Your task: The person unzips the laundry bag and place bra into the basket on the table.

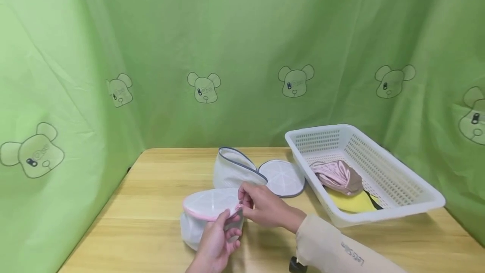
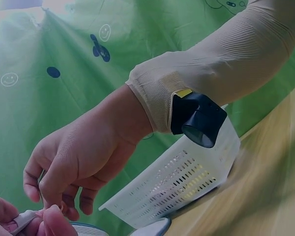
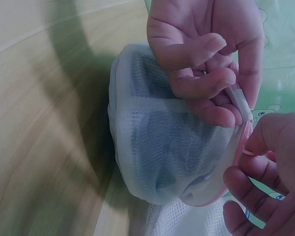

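A white mesh laundry bag [image 1: 191, 230] with a pink zipper rim stands on the wooden table, its round lid [image 1: 210, 200] lying over the top. My left hand [image 1: 218, 241] pinches the bag's rim near the zipper's right end, thumb on top. Close beside it, my right hand [image 1: 265, 206] pinches the small zipper pull between thumb and forefinger. The right wrist view shows the bag's mesh side [image 3: 172, 147] bulging, with something darker inside whose kind is hidden by the mesh. There both hands meet at the pink edge [image 3: 242, 142].
Behind stands a second mesh bag [image 1: 231, 172] with dark blue trim, its round lid [image 1: 282, 177] flipped flat to the right. A white plastic basket [image 1: 398, 157] at the right holds a crumpled pink cloth [image 1: 339, 175] and a yellow cloth [image 1: 352, 203]. Green curtain [image 1: 246, 33] surrounds the table.
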{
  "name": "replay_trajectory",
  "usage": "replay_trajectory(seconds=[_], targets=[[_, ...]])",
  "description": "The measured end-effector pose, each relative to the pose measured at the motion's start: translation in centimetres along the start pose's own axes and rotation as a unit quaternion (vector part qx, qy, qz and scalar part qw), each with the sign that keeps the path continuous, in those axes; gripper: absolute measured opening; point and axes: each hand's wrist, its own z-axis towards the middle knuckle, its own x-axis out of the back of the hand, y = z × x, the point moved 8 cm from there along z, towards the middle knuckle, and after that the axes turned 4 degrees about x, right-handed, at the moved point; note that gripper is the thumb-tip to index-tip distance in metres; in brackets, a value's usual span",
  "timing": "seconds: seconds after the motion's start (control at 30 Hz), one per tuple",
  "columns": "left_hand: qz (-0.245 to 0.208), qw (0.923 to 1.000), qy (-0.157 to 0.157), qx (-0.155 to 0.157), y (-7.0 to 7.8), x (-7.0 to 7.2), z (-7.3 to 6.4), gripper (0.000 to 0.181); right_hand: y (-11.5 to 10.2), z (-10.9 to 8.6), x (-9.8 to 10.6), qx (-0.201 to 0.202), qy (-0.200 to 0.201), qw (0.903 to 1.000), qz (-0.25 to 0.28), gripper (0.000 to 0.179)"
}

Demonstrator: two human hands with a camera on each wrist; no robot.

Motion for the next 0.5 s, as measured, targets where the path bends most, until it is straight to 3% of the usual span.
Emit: replay_trajectory(seconds=[0.5], targets=[[0.002,0.9999,0.010,-0.013,0.38,-0.03,-0.31,0.040,0.80,-0.32,0.64,0.003,0.019,0.9995,-0.025,0.021]])
